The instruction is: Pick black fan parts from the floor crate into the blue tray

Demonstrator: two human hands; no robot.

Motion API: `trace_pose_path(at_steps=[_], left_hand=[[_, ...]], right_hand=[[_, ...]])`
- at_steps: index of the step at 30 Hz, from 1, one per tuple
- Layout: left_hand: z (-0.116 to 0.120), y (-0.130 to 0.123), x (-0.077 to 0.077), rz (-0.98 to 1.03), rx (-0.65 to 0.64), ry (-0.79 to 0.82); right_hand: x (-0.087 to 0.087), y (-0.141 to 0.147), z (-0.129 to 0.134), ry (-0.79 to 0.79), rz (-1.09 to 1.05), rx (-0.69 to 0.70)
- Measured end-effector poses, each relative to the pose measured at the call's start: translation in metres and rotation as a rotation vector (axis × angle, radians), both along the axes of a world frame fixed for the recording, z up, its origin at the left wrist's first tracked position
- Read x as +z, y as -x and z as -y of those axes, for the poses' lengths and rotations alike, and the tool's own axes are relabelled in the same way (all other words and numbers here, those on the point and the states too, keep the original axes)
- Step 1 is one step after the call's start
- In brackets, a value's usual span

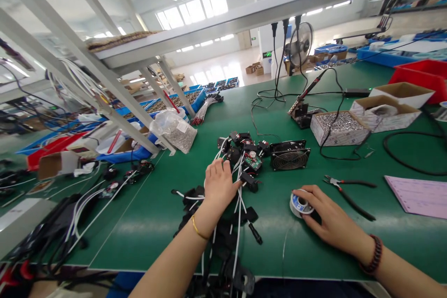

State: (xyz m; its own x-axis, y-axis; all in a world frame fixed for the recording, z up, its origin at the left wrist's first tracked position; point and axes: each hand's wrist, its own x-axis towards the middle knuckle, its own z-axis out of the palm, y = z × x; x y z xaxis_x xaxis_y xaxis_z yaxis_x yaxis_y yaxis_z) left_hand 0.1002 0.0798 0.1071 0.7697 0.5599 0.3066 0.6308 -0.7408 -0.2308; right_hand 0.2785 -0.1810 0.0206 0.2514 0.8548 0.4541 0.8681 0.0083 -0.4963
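My right hand (326, 216) grips a small spool of solder wire (299, 205) from its right side, thumb and fingers around its rim. A thin strand of wire lies on the bench below the spool. Over a heap of white cables and black plastic parts (240, 149) is my left hand (219, 180). Its thumb is stretched out to the side and its fingers are slightly bent; I see no item in its grasp. A small green circuit board (253, 160) shows in the heap beyond that hand. More black parts lie under my left forearm.
A small fan (289, 154) stands beyond the spool. To the right lie cutting pliers (349, 188) and a pink sheet (417, 195). Farther back are a soldering iron (307, 88) in its stand and a box of metal pieces (338, 128). A clear bag (176, 130) sits left.
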Motion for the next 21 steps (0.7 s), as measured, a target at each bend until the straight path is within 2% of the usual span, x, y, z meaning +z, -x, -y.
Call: trace_pose_path(at_steps=[3, 6, 11, 14, 17, 21], left_hand=[[0.003, 0.009, 0.000, -0.068, -0.134, 0.060], [0.006, 0.022, 0.001, -0.020, -0.189, 0.253], [0.009, 0.047, 0.002, 0.314, -0.210, 0.769], [0.004, 0.066, 0.010, 0.506, -0.227, 0.914], [-0.011, 0.092, 0.037, 0.784, -0.200, 0.907], [-0.021, 0.142, 0.100, 1.188, -0.174, 0.683]], right_hand=[[0.002, -0.001, 0.000, -0.001, -0.003, -0.002], [0.005, -0.002, 0.001, -0.002, -0.010, -0.003], [0.005, -0.004, 0.002, -0.008, -0.025, -0.009], [0.001, -0.006, 0.004, -0.016, -0.019, -0.011], [-0.006, -0.012, 0.006, -0.018, 0.005, -0.010], [-0.018, -0.025, 0.011, -0.023, 0.039, -0.005]])
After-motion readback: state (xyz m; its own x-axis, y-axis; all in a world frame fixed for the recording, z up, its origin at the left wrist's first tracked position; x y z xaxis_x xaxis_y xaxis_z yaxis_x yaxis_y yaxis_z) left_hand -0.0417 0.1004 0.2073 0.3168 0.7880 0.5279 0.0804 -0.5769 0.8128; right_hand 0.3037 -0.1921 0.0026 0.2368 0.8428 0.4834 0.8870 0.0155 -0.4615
